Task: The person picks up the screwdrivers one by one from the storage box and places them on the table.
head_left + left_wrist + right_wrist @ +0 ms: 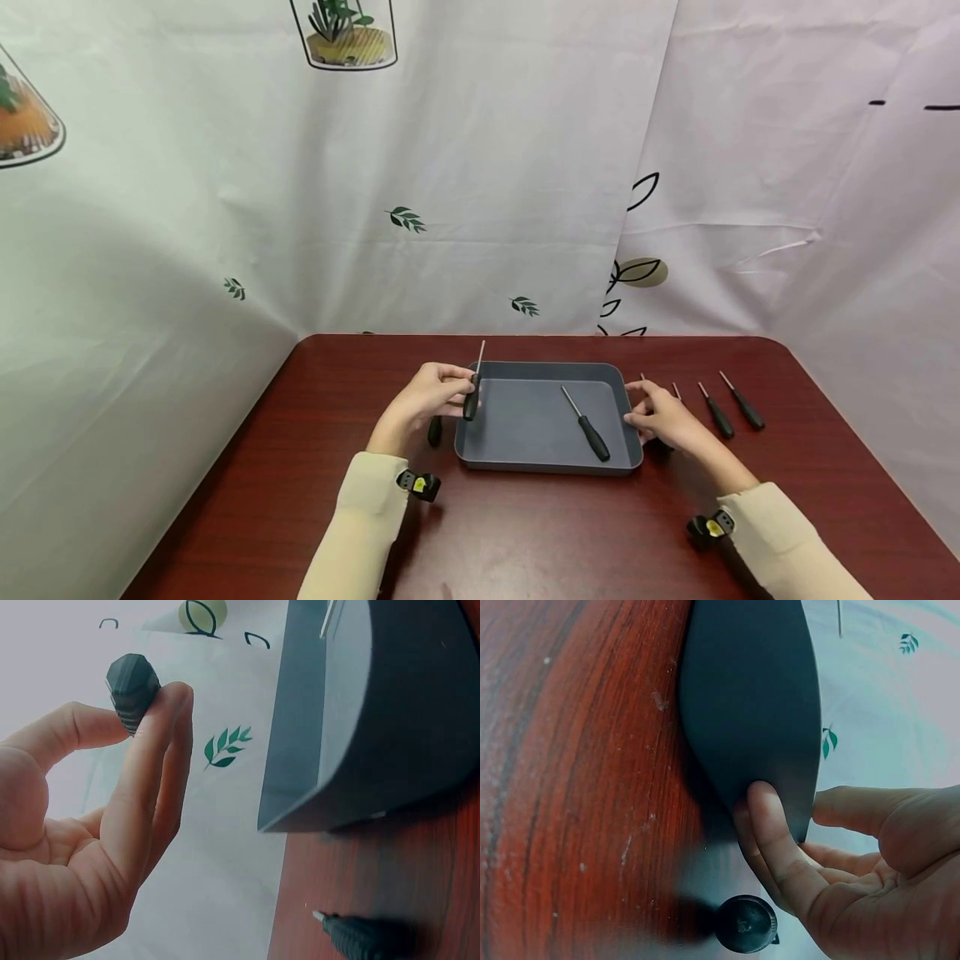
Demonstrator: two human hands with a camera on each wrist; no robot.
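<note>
My left hand (429,394) pinches a black-handled screwdriver (472,400) between thumb and fingers, its shaft pointing up, over the left edge of a grey tray (517,429). In the left wrist view, the butt of this handle (132,684) faces the camera. At the tray's right side, my right hand (663,417) grips the wall. The right wrist view has fingertips (765,801) on the outside of that wall (754,697) and the thumb over the rim. Another screwdriver (594,438) lies inside the tray.
Left of the tray, a screwdriver (435,432) lies on the dark red table (510,533), partly behind my left hand. Several more lie to the right, including an outer one (747,412) and its neighbour (720,418); my right hand partly hides others. A patterned white curtain (480,167) hangs behind.
</note>
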